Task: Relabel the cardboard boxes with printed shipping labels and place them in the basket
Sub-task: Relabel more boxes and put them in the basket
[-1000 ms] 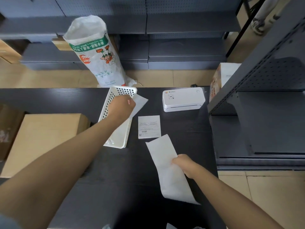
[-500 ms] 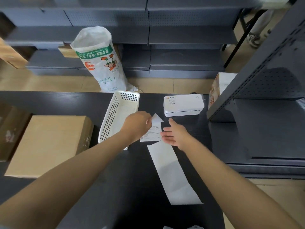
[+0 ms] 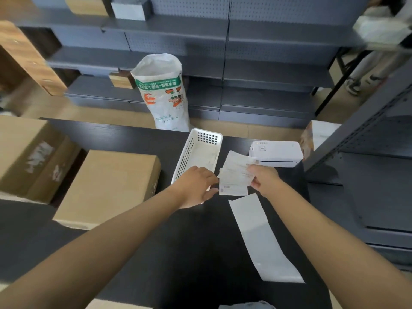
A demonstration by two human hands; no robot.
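Printed shipping labels (image 3: 235, 177) lie fanned on the black table just right of the white perforated basket (image 3: 189, 150). My right hand (image 3: 263, 178) pinches their right edge and lifts it off the table. My left hand (image 3: 196, 186) sits at their left edge by the basket's near corner, fingers curled toward the paper; whether it grips is unclear. A plain cardboard box (image 3: 107, 188) lies flat left of the basket, and a taped one (image 3: 29, 157) stands further left.
A long white backing strip (image 3: 260, 237) lies on the table toward me. The white label printer (image 3: 276, 153) sits behind the labels. A printed sack (image 3: 162, 94) stands on the floor beyond the table. Grey shelving (image 3: 367, 152) crowds the right side.
My right hand let go of the long strip, reached forward and took the labels' right edge. My left hand came back from the basket to the labels' left edge. The camera tilted up.
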